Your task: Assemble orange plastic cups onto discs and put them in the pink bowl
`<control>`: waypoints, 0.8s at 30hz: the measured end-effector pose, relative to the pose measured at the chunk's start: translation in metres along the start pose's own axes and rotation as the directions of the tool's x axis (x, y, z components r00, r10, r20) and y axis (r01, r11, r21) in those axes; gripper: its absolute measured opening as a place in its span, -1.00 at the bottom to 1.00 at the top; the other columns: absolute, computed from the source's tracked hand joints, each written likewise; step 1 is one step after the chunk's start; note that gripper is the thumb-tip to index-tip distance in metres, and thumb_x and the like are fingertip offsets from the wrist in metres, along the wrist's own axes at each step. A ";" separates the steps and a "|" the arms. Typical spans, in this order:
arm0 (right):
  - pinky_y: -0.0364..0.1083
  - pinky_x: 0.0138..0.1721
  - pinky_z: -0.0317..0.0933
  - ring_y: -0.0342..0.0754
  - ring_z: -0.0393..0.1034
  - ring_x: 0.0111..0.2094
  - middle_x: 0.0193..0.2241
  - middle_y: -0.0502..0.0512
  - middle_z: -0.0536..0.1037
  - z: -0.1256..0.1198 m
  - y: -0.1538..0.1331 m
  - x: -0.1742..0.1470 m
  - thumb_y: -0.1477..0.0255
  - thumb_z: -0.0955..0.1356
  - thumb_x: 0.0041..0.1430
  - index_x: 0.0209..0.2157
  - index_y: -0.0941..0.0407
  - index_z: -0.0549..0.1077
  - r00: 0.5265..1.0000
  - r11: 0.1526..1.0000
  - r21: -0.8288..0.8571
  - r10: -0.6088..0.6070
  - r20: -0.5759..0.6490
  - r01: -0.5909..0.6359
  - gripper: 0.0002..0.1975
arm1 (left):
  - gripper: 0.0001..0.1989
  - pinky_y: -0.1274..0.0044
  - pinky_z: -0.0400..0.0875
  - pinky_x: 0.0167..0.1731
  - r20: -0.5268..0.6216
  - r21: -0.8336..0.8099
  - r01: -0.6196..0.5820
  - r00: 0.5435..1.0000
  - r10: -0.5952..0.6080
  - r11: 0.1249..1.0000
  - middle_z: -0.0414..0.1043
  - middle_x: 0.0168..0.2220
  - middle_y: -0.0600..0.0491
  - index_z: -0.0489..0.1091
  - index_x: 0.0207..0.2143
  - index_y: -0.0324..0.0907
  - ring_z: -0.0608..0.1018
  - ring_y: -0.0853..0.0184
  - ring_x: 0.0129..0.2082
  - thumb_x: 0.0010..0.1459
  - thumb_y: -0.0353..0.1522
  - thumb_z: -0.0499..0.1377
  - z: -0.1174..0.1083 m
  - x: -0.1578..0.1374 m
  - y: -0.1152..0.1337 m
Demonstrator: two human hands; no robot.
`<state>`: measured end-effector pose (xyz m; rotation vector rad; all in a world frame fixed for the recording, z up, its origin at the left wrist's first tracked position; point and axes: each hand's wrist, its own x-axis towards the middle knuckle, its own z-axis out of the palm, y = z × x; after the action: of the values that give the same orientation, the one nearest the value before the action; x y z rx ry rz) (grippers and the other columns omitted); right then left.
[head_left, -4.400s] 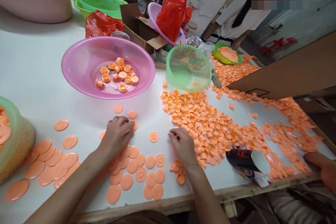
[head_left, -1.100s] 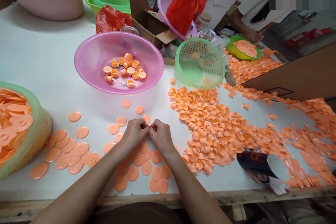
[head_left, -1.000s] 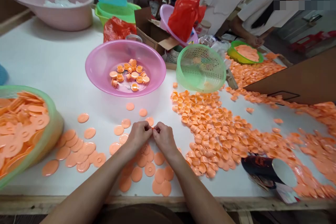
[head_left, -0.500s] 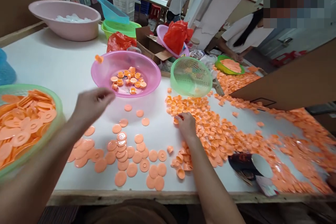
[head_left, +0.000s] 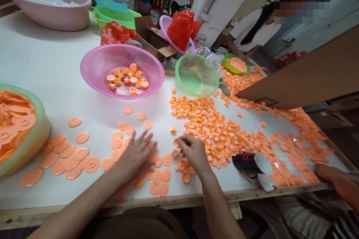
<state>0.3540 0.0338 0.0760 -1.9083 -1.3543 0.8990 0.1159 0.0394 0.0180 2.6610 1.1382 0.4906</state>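
My left hand [head_left: 133, 158] lies palm down with fingers spread over flat orange plastic discs [head_left: 73, 162] on the white table. Some discs are hidden under it. To its right, my right hand [head_left: 195, 153] is closed in a pinch on a small orange plastic cup [head_left: 176, 142]. Beside and beyond that hand spreads a heap of like orange cups [head_left: 213, 127]. The pink basin [head_left: 95, 71] ahead contains several orange pieces, each a cup joined to a disc. On the left, a green basket [head_left: 45, 121] is full of larger-looking orange discs.
A green perforated basket [head_left: 196, 78] stands behind the cup heap. A dark printed cup-like item [head_left: 244, 164] lies near the front edge. Cardboard [head_left: 297, 71] slants across the right. A co-worker [head_left: 258, 30] is at the far side; another person's hand [head_left: 328, 171] rests at right.
My left hand has moved from the pink basin's front down to the discs and spread. The airborne orange piece by the basin's left rim is gone from there. My right hand has drawn nearer me.
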 end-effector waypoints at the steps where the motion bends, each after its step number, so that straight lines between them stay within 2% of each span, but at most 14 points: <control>1: -0.17 -0.63 0.17 -0.12 0.31 -0.68 -0.70 -0.04 0.43 0.005 0.002 -0.016 0.29 0.33 0.10 -0.47 0.12 0.47 0.997 0.997 0.036 0.064 0.046 -0.065 -0.80 | -0.53 -0.03 -0.19 0.27 0.013 -0.050 -0.093 0.995 0.094 0.994 0.21 0.25 -0.18 0.29 0.13 -0.12 0.09 0.01 0.34 0.19 -0.22 0.19 0.003 0.003 0.006; 3: -0.19 -0.72 0.10 -0.15 0.23 -0.75 -0.75 -0.07 0.39 0.017 0.010 -0.040 0.30 0.32 0.10 -0.49 0.11 0.43 0.981 0.981 0.081 0.171 0.094 -0.179 -0.80 | -0.69 -0.04 -0.20 0.27 0.016 -0.115 -0.173 0.984 0.176 0.978 0.34 0.17 -0.13 0.39 0.00 -0.14 0.18 0.04 0.30 0.20 -0.30 0.18 0.010 0.004 0.016; 6: -0.21 -0.75 0.07 -0.15 0.23 -0.75 -0.75 -0.08 0.39 0.032 0.024 -0.054 0.32 0.29 0.10 -0.50 0.09 0.38 0.970 0.967 0.087 0.233 0.067 -0.238 -0.83 | -0.87 -0.02 -0.18 0.27 -0.010 -0.156 -0.097 0.995 0.097 0.983 0.46 0.00 -0.08 0.46 -0.21 -0.17 0.29 0.08 0.21 0.23 -0.37 0.13 0.014 0.006 0.021; 8: -0.21 -0.72 0.09 -0.13 0.26 -0.73 -0.75 -0.08 0.39 0.036 0.030 -0.053 0.36 0.27 0.10 -0.50 0.08 0.37 0.978 0.977 0.053 0.203 0.040 -0.205 -0.85 | -0.86 0.06 -0.05 0.23 0.002 -0.208 -0.054 0.998 0.056 0.977 0.50 -0.15 -0.04 0.47 -0.31 -0.16 0.38 0.15 0.08 0.25 -0.38 0.11 0.013 0.012 0.024; 11: -0.20 -0.67 0.10 -0.14 0.26 -0.73 -0.77 -0.09 0.36 0.037 0.032 -0.048 0.41 0.26 0.09 -0.54 0.07 0.35 0.987 0.988 0.007 0.151 0.045 -0.152 -0.85 | -0.87 0.22 0.18 -0.01 0.071 -0.263 0.022 0.997 -0.003 0.964 0.46 -0.35 0.01 0.46 -0.40 -0.15 0.40 0.25 -0.19 0.21 -0.42 0.15 0.014 0.024 0.032; 14: -0.19 -0.64 0.10 -0.14 0.25 -0.73 -0.75 -0.10 0.36 0.037 0.028 -0.045 0.43 0.26 0.09 -0.55 0.07 0.32 0.989 0.991 -0.013 0.137 0.061 -0.137 -0.84 | -0.82 0.33 0.14 -0.21 0.114 -0.263 0.124 0.989 -0.097 0.957 0.42 -0.40 0.01 0.42 -0.52 -0.18 0.36 0.27 -0.26 0.14 -0.50 0.17 0.022 0.034 0.041; 19: -0.17 -0.48 0.11 -0.12 0.31 -0.56 -0.61 -0.01 0.43 0.043 0.023 -0.043 0.50 0.25 0.08 -0.56 0.08 0.29 0.999 0.977 -0.211 -0.040 -0.005 0.038 -0.85 | -0.80 0.36 0.10 -0.24 0.128 -0.323 0.206 0.977 -0.173 0.924 0.43 -0.43 0.01 0.43 -0.55 -0.18 0.36 0.28 -0.28 0.11 -0.52 0.15 0.026 0.035 0.042; 22: -0.18 -0.47 0.07 -0.13 0.28 -0.55 -0.61 -0.01 0.42 0.043 0.022 -0.041 0.53 0.25 0.08 -0.56 0.09 0.28 0.998 0.962 -0.265 -0.060 0.021 0.064 -0.84 | -0.82 0.40 0.14 -0.27 0.229 -0.403 0.274 0.954 -0.194 0.873 0.47 -0.43 0.01 0.48 -0.50 -0.15 0.40 0.27 -0.30 0.09 -0.49 0.13 0.013 0.040 0.042; 24: -0.18 -0.47 0.05 -0.13 0.27 -0.55 -0.61 -0.02 0.40 0.042 0.021 -0.040 0.54 0.25 0.07 -0.55 0.09 0.28 0.997 0.959 -0.274 -0.061 0.041 0.070 -0.84 | -0.85 0.46 0.17 -0.36 0.332 -0.449 0.391 0.908 -0.257 0.803 0.48 -0.45 0.03 0.50 -0.44 -0.14 0.43 0.30 -0.38 0.09 -0.43 0.13 0.005 0.047 0.044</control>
<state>0.3213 -0.0059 0.0418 -2.0464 -1.6236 0.7419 0.1776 0.0431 0.0374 1.9538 1.1613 0.3122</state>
